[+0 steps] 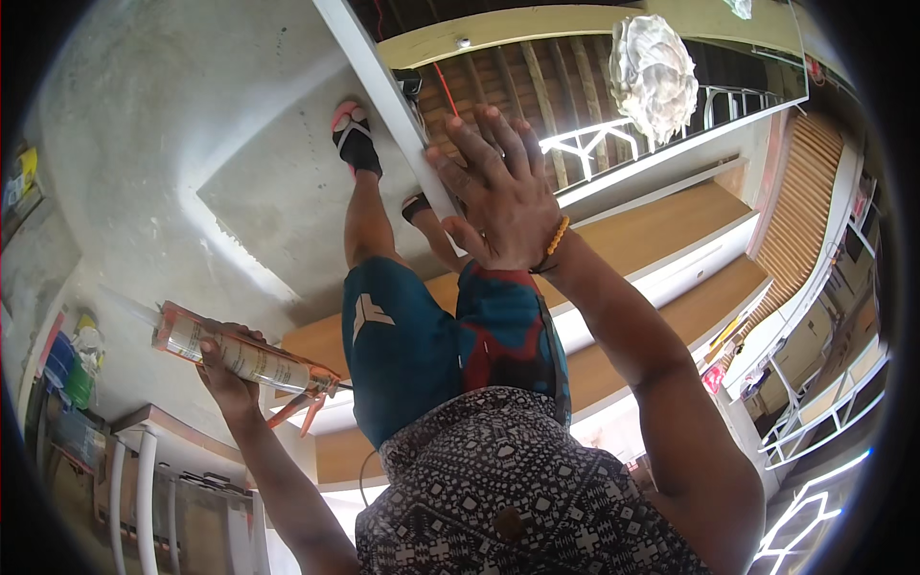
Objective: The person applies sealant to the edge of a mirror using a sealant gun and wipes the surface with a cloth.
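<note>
My left hand [228, 383] is wrapped round an orange-red caulking gun [311, 388] loaded with a printed sealant cartridge [240, 353]. Its pale nozzle [129, 307] points away to the far left, and the trigger end is toward my body. My right hand [503, 196] is raised in front of me, with the fingers stretched out and nothing held in them. Behind those fingers lie a white frame edge [383, 91] and a shiny, mirror-like panel [575, 91] showing roof beams. Whether the fingers touch either cannot be told. A crumpled whitish lump [655, 81] shows against the panel, right of that hand.
Brown shelf boards with white edges [661, 225] run behind my legs to the right. The grey concrete floor [240, 125] spreads to the left, with a white-legged table [149, 498] at lower left. Bags and containers [77, 359] stand at the left rim.
</note>
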Demonstrator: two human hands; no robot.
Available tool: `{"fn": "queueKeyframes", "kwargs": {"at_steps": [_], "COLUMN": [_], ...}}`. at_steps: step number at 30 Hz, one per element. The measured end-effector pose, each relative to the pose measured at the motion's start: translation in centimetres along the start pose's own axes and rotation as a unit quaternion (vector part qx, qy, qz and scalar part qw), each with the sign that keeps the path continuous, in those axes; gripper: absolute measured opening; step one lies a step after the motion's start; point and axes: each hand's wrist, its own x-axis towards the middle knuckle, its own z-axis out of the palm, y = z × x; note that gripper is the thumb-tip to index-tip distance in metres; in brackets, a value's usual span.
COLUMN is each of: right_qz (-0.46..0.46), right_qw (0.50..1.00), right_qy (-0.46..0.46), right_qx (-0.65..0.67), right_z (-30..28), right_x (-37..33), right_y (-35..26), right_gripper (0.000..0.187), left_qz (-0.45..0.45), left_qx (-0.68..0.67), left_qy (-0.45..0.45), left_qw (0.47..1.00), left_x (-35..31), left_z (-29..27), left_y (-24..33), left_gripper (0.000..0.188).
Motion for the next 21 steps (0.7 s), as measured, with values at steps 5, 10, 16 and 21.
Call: {"fn": "queueKeyframes", "kwargs": {"at_steps": [5,10,16,21], "right_qz": [0.005,0.019,-0.005,-0.005], "right_qw": [1.0,0.996,0.995,0.995], "right_qy": [-0.016,-0.045,-0.013,-0.062], "right_qx": [0.011,0.073,0.095,0.08], "right_z": [0.1,-0.6,-1.1,-2.7], "right_x": [-4.0,-6.6,-7.8,-6.5], "right_y": [-0.5,-1.3,-1.4,-1.8], "right_gripper": [0.063,0.059,0.043,0.043], "left_qz": [0.004,0.011,0.011,0.006], "left_qx": [0.037,0.017,0.019,0.017], "left_qy": [-0.006,-0.001,-0.006,0.0], "left_qw": [0.999,1.0,1.0,1.0], "left_x": [-0.7,-1.2,-1.6,-2.1], "left_z": [-0.2,-0.2,-0.3,-0.8], "left_y": [-0.7,-0.9,-1.1,-1.3], "left_gripper": [0.053,0.055,0.054,0.054]}}
